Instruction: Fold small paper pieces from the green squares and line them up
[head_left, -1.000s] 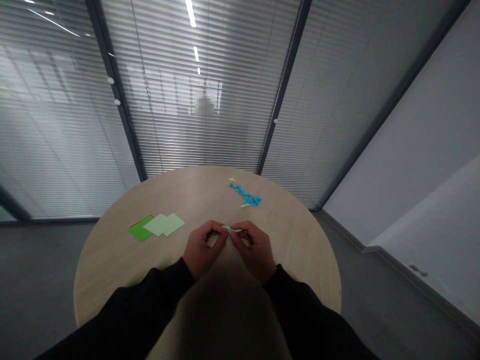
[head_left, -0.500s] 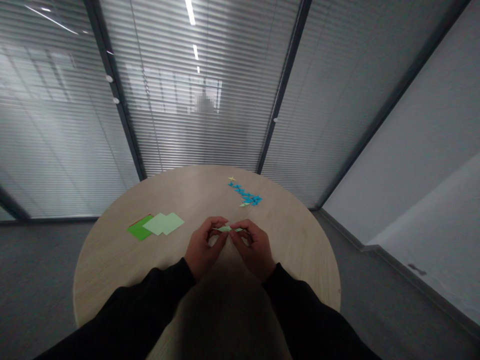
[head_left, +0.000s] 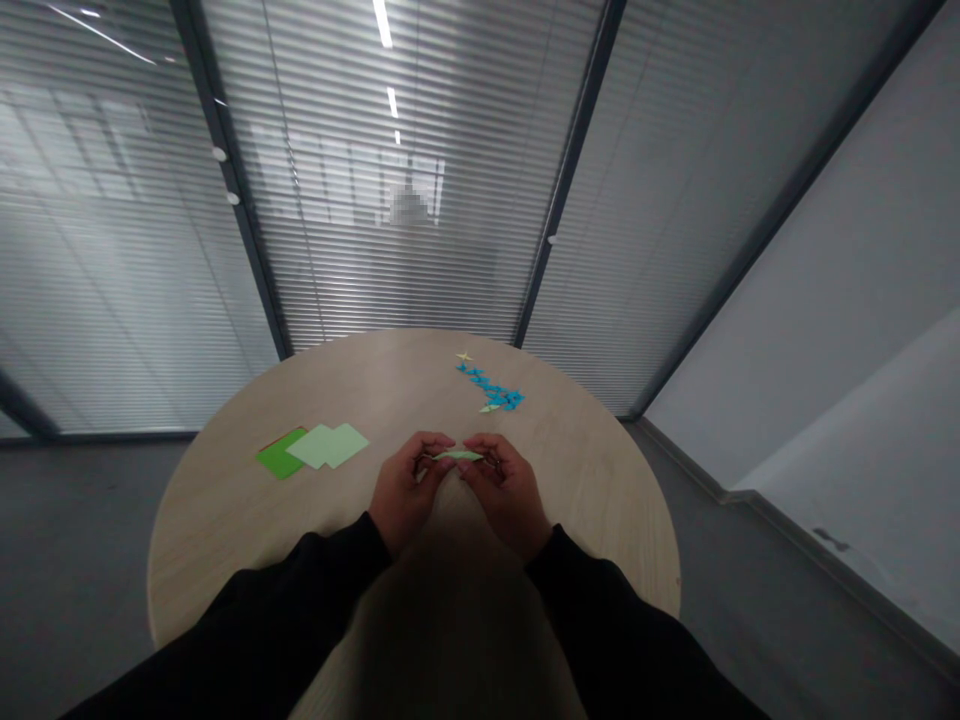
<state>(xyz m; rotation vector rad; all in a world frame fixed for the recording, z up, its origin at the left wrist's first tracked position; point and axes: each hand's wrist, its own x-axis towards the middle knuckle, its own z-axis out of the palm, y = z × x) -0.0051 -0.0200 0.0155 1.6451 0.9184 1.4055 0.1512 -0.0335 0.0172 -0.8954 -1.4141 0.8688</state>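
My left hand and my right hand meet above the round wooden table. Between their fingertips they pinch a narrow, pale green folded paper strip, held level. Its ends are partly hidden by my fingers. To the left of my left hand lie square sheets of origami paper: a darker green one partly under pale green ones. Neither hand touches these sheets.
Farther back on the tabletop lies a cluster of small blue folded paper pieces, with a small yellow piece and a pale green piece at its ends. Glass partitions with blinds stand beyond the table.
The paper strip has gone from a slight tilt to level between my fingertips. My hands have drawn slightly closer to my body, and the view has shifted slightly.
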